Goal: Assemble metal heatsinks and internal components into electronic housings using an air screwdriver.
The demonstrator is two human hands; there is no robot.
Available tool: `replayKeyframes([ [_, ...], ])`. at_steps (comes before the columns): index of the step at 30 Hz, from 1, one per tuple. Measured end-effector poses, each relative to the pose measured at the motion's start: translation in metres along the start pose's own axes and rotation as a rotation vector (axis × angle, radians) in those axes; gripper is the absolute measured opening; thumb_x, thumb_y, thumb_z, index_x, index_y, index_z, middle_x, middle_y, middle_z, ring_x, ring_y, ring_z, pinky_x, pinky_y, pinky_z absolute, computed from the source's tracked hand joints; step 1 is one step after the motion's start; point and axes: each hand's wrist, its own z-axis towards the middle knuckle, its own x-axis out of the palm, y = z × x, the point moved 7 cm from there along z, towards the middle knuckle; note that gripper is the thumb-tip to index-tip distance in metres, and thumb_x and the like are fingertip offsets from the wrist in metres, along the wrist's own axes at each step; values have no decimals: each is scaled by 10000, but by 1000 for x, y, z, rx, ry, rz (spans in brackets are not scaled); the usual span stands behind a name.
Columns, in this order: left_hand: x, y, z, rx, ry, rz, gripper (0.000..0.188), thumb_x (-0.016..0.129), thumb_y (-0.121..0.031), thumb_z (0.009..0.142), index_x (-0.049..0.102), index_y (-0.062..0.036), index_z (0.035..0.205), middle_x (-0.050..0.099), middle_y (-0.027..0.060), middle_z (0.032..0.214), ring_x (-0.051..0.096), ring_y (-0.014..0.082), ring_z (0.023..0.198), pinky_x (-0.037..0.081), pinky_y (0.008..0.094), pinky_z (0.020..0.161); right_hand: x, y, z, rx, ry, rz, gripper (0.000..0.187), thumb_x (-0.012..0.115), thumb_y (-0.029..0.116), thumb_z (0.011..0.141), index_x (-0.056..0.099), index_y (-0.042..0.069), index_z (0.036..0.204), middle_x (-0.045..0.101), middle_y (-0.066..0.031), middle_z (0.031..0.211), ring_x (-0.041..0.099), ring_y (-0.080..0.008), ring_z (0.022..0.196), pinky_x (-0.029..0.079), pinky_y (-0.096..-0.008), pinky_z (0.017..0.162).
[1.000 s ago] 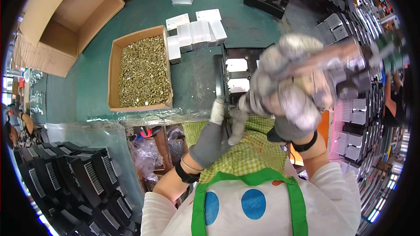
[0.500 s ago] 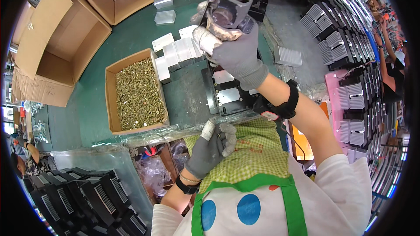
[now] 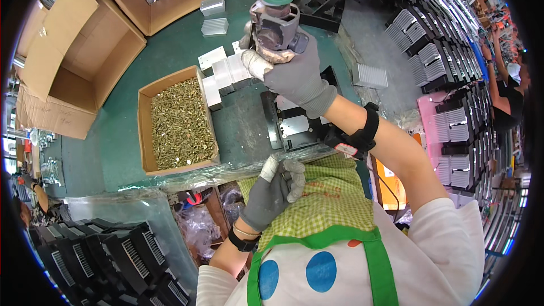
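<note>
My right hand (image 3: 303,73), in a grey glove with white tape on the thumb, is wrapped round a worn power screwdriver (image 3: 276,31) with a green collar. The tool stands over a black housing (image 3: 277,127) holding silver plates (image 3: 296,125), and its tip is hidden behind hand and tool. My left hand (image 3: 275,187), also gloved and taped, is held in front of the checkered apron just below the table edge. Its fingers are curled together, and what they hold, if anything, cannot be made out. A cardboard box of brass-coloured screws (image 3: 180,124) lies left of the housing.
Silver metal blocks (image 3: 229,71) sit beside the screw box, with finned heat sinks (image 3: 215,26) farther back. Large open cartons (image 3: 85,51) stand at far left. Another heat sink (image 3: 370,76) lies at right. Stacked black housings (image 3: 124,255) fill the lower left; other people work at both sides.
My right hand and the screwdriver have shifted left and slightly nearer to upright over the housing. My left hand has stayed nearly still.
</note>
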Motion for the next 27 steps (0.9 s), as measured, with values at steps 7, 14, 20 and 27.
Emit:
replayKeyframes([
  [7,-13,-32,-34,131,-27,103,482,416,-480,956,596,-38,1015,567,49,744,437,138,571,342,255,523,-49,7,21,253,181,591,261,656,45,800,589,19,1051,613,-65,760,553,-122,542,439,-240,439],
  [14,-42,-168,-90,869,-587,956,359,477,-329,952,565,-26,1123,606,95,1058,600,203,971,475,307,802,-125,-14,35,197,-188,-229,324,640,-5,759,568,55,1069,533,-32,674,395,-78,421,299,-265,366],
  [20,9,-177,-57,977,-1239,2359,403,498,-266,925,519,-10,1235,467,233,1284,452,400,1200,350,448,1020,-137,-33,12,266,-2,-48,421,699,228,797,544,15,1126,583,-47,1031,552,-132,953,437,-287,864],
  [27,30,-116,30,1008,-230,1151,497,440,-24,879,381,25,1370,441,182,1378,387,278,1311,272,353,1097,-133,-89,-52,449,11,456,392,496,335,934,546,28,1172,577,-76,1111,527,-176,1080,398,-333,945],
])
